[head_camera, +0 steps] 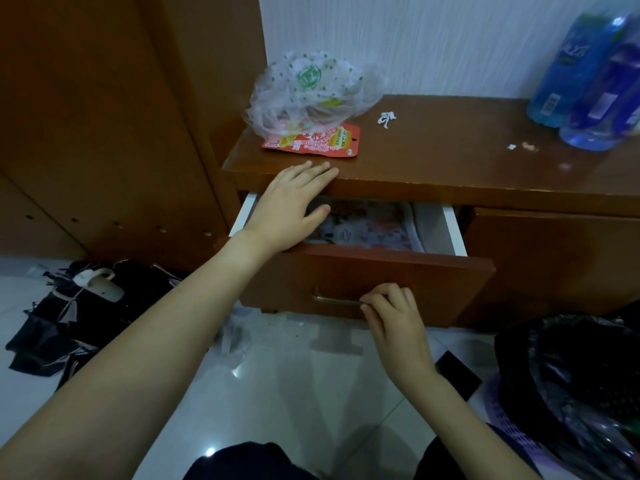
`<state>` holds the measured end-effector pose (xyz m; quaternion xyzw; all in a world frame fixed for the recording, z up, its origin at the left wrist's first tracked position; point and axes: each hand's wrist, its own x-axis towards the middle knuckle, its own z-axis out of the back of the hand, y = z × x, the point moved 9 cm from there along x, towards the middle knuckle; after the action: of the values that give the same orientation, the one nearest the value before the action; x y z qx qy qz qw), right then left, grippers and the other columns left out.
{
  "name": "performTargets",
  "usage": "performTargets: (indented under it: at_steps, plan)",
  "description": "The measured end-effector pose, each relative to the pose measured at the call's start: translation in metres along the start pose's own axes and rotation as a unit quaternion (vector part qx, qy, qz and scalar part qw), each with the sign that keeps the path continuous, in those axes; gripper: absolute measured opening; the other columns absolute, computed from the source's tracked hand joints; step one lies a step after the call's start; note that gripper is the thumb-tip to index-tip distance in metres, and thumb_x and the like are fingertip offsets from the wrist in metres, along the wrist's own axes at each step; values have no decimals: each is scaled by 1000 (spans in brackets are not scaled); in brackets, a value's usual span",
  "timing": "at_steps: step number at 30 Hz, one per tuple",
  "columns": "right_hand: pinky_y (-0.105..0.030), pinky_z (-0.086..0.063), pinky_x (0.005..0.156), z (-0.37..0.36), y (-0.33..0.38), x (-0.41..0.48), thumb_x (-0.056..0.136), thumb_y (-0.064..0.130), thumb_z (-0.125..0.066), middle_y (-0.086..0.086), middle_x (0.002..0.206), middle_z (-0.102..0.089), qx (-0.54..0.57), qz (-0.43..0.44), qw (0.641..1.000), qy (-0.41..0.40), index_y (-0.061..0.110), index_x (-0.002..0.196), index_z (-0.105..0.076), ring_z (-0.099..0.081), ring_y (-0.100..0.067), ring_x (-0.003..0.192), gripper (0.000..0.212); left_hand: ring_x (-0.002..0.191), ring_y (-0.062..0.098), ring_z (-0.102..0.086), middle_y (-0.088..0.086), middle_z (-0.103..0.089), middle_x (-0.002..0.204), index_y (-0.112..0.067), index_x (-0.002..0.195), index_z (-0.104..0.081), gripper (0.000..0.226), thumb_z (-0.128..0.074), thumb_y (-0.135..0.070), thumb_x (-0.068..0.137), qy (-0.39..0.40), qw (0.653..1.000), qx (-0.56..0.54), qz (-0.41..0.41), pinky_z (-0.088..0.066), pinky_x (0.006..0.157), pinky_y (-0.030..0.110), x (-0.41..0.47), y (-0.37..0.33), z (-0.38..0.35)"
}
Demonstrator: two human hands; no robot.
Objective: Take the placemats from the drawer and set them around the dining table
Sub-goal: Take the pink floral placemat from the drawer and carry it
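The brown wooden drawer (398, 282) of a low cabinet stands partly pulled out. Inside lie folded placemats (367, 225) with a pale flowered print, partly hidden under the cabinet top. My right hand (391, 310) is closed on the drawer's metal handle (332, 300). My left hand (294, 202) rests flat with fingers spread, its fingertips on the cabinet top's front edge and its palm over the drawer's left side, holding nothing.
On the cabinet top (450, 147) sit a plastic bag (311, 95), a red snack packet (322, 142), paper scraps and blue bottles (595, 81). Dark clothes (69, 317) lie on the tiled floor at left. A bin with a black bag (575, 393) stands at right.
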<state>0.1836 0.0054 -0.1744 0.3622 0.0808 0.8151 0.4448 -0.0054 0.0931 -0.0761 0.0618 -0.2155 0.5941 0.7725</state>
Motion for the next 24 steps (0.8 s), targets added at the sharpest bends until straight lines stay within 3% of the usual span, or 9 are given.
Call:
performTargets:
  at_steps: [4,9,13,24]
  plan:
    - [-20,-38,78,6,5,-24,86,7,-70,2,96,-58,28,-15,999,1,12,95,-71,-46,-11,89,10,148,23,-21,-1,-30,159,-24,152,-29,68,-56,-39,91,33,999,5,-12,-16,121,42,0,0,-1]
    - [-11,-36,89,9,-1,-52,88,14,-70,18,105,-51,143,-114,983,1,22,102,-72,-50,-8,102,17,148,26,-19,1,-27,160,-22,153,-26,77,-60,-42,86,49,998,26,-16,-15,121,43,-2,-1,-4]
    - [-7,-35,90,9,2,-62,87,12,-70,15,105,-51,175,-153,973,0,22,103,-73,-52,-12,104,19,146,30,-24,5,-30,158,-20,152,-29,80,-55,-46,82,51,998,37,-13,-19,119,46,-3,-4,-4]
    - [-18,-42,88,16,12,-74,84,5,-72,8,100,-54,173,-171,970,-21,12,98,-76,-55,-19,100,16,146,31,-24,5,-30,158,-19,152,-30,79,-58,-43,82,52,998,45,-6,-17,118,40,-2,-6,-3]
